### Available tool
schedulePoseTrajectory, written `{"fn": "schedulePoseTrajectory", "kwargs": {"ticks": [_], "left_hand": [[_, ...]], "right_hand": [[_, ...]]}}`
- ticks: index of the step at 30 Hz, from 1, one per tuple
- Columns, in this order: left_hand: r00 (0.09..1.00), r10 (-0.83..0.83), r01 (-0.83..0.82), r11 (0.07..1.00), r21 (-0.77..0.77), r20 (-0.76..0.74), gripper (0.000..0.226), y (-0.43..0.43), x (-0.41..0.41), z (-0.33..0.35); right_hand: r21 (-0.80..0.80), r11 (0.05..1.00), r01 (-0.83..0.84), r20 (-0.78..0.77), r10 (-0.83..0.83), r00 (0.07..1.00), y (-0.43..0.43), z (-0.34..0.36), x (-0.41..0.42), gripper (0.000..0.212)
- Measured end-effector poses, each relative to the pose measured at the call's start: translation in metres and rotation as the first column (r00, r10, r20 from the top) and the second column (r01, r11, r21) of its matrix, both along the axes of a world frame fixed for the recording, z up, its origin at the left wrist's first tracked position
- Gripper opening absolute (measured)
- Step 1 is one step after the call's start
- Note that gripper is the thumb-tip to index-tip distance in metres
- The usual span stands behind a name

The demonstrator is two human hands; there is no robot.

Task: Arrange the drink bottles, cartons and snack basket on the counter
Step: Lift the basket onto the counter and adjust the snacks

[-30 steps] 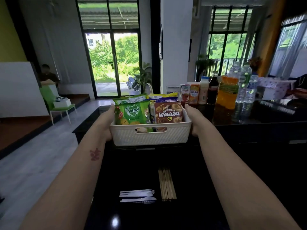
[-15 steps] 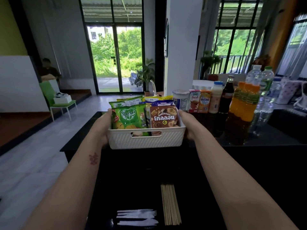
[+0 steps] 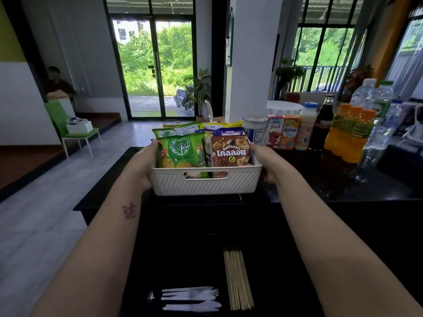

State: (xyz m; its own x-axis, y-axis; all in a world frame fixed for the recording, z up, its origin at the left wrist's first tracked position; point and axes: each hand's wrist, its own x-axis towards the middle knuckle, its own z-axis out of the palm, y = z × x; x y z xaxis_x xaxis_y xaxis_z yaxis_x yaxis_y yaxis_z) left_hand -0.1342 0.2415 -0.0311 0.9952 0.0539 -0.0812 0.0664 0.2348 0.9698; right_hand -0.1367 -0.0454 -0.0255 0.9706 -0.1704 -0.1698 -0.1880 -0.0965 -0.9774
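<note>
I hold one white snack basket [image 3: 206, 183], my left hand [image 3: 142, 168] gripping its left end and my right hand [image 3: 267, 163] its right end, with the fingers of both curled round the walls. It is at the near edge of the black bench [image 3: 343, 191]; I cannot tell whether it rests there. Inside stand a green chip bag [image 3: 180, 152], a brown biscuit box [image 3: 230, 152] and more packets behind that I cannot count.

Right of the basket and behind it runs a row: one white tub [image 3: 255, 129], two juice cartons [image 3: 281, 132], one white bottle [image 3: 305, 126], one dark glass bottle [image 3: 325, 121], three orange drink bottles [image 3: 348, 133] packed together and three water bottles [image 3: 377, 110].

Left of the basket the bench top lies bare out to its end. Nearer me than the basket lie one bundle of wooden skewers [image 3: 237, 280] and some white plastic cutlery [image 3: 190, 296], too blurred to count.
</note>
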Motion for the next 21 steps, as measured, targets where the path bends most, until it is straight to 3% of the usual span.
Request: {"fn": "schedulePoseTrajectory", "kwargs": {"ticks": [6, 7, 8, 9, 10, 11, 13, 14, 15, 17, 18, 21], "left_hand": [[0.998, 0.004, -0.001, 0.999, 0.042, -0.062, 0.037, 0.004, -0.013, 0.006], [0.998, 0.045, -0.038, 0.990, 0.137, -0.048, 0.039, 0.005, -0.014, 0.007], [0.993, 0.120, -0.119, 0.938, 0.326, 0.017, 0.043, 0.007, -0.014, 0.008], [0.964, 0.209, -0.265, 0.789, 0.555, 0.163, 0.050, 0.010, -0.013, 0.008], [0.900, 0.235, -0.434, 0.573, 0.696, 0.367, 0.056, 0.012, -0.014, 0.011], [0.804, 0.178, -0.587, 0.395, 0.707, 0.568, 0.058, 0.011, -0.017, 0.018], [0.695, -0.082, -0.674, 0.270, 0.687, 0.714, 0.057, 0.001, -0.017, 0.036], [0.712, -0.211, -0.637, 0.208, 0.742, 0.670, 0.058, -0.006, -0.012, 0.042], [0.763, -0.304, -0.573, 0.089, 0.815, 0.570, 0.062, -0.012, -0.007, 0.047], [0.872, -0.346, -0.421, -0.170, 0.891, 0.346, 0.067, -0.022, 0.001, 0.052], [0.905, -0.329, -0.359, -0.249, 0.900, 0.270, 0.066, -0.023, 0.003, 0.053], [0.929, -0.322, -0.286, -0.324, 0.902, 0.179, 0.060, -0.022, 0.005, 0.055]], "right_hand": [[-0.042, 0.999, -0.022, -0.046, 0.020, 0.999, 0.003, 0.002, -0.010, 0.039], [-0.067, 0.997, -0.023, -0.058, 0.019, 0.998, 0.004, 0.004, -0.012, 0.042], [-0.147, 0.989, -0.021, -0.054, 0.014, 0.998, 0.005, 0.007, -0.014, 0.046], [-0.282, 0.959, 0.002, -0.017, -0.007, 1.000, 0.006, 0.011, -0.014, 0.048], [-0.445, 0.893, 0.071, 0.065, -0.047, 0.997, 0.006, 0.015, -0.014, 0.050], [-0.560, 0.808, 0.180, 0.184, -0.090, 0.979, 0.007, 0.019, -0.014, 0.051], [-0.642, 0.690, 0.335, 0.411, -0.059, 0.910, 0.014, 0.031, -0.018, 0.054], [-0.693, 0.645, 0.322, 0.455, 0.045, 0.890, 0.019, 0.038, -0.018, 0.056], [-0.769, 0.589, 0.248, 0.421, 0.175, 0.890, 0.025, 0.044, -0.017, 0.059], [-0.914, 0.398, 0.083, 0.239, 0.360, 0.902, 0.036, 0.054, -0.015, 0.067], [-0.953, 0.303, 0.030, 0.153, 0.392, 0.907, 0.040, 0.058, -0.014, 0.070], [-0.985, 0.156, -0.076, -0.006, 0.410, 0.912, 0.044, 0.065, -0.013, 0.068]]}}
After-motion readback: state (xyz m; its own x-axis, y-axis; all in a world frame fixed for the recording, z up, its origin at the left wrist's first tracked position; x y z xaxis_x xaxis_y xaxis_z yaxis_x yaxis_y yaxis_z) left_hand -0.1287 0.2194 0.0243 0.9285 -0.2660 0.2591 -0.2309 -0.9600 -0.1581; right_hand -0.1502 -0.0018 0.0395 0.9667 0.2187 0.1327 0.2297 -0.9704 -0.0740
